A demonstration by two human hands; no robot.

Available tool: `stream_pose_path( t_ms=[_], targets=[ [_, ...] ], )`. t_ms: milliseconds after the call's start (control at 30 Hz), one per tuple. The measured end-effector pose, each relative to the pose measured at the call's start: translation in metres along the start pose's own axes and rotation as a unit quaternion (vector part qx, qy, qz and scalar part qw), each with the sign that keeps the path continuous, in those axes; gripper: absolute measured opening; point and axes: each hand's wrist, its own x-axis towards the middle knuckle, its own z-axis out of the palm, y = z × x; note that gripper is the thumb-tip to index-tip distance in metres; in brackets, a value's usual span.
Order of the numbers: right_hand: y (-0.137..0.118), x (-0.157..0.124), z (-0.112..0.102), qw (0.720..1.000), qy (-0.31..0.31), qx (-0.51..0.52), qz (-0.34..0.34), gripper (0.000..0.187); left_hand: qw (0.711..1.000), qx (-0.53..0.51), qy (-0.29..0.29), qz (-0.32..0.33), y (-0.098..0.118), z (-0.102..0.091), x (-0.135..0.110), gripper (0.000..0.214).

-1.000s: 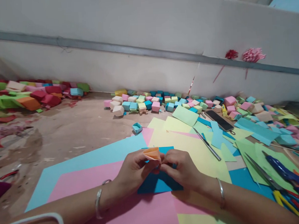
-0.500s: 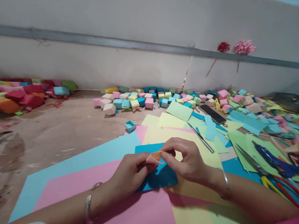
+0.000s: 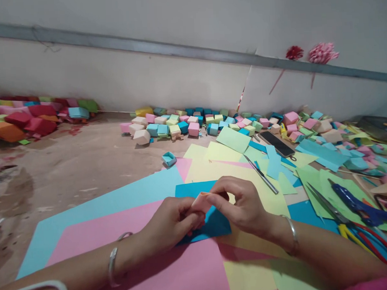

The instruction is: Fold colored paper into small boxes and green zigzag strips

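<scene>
While left hand clasps peach paper, right pinches it

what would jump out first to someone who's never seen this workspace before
Probably the left hand and right hand at centre, holding a small folded peach paper above a deep-blue sheet. Beyond them, a colourful row of little paper boxes stretches along the foot of the pale wall. At upper right, a pink pompom-like flower and a smaller red one stand out.
</scene>
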Motion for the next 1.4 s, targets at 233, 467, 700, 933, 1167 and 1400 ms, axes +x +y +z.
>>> stream_pose_path(
  t_ms=[233, 467, 700, 933, 1167, 1400],
  targets=[
    [0.017, 0.009, -0.005, 0.978, 0.080, 0.100, 0.166, 0.018, 0.997, -0.050, 0.032, -0.057, 0.007, -0.009, 0.005, 0.024],
    [0.046, 0.018, -0.008, 0.955, 0.058, 0.158, 0.244, 0.038, 0.987, -0.142, 0.060, -0.054, 0.000, -0.017, 0.011, 0.054],
    [0.039, 0.015, -0.005, 0.966, 0.074, 0.151, 0.198, 0.024, 0.984, -0.140, 0.079, -0.074, 0.003, -0.018, 0.010, 0.053],
    [0.047, 0.020, -0.007, 0.962, 0.043, 0.151, 0.222, 0.010, 0.965, -0.233, 0.100, -0.062, 0.002, -0.022, 0.012, 0.033],
    [0.053, 0.016, -0.017, 0.967, 0.004, -0.210, -0.141, 0.025, 0.911, -0.383, 0.078, -0.128, 0.000, -0.023, 0.016, 0.034],
    [0.058, 0.009, -0.014, 0.895, 0.003, -0.340, -0.289, 0.016, 0.890, -0.426, 0.035, -0.161, -0.003, -0.022, 0.015, 0.028]
  ],
)
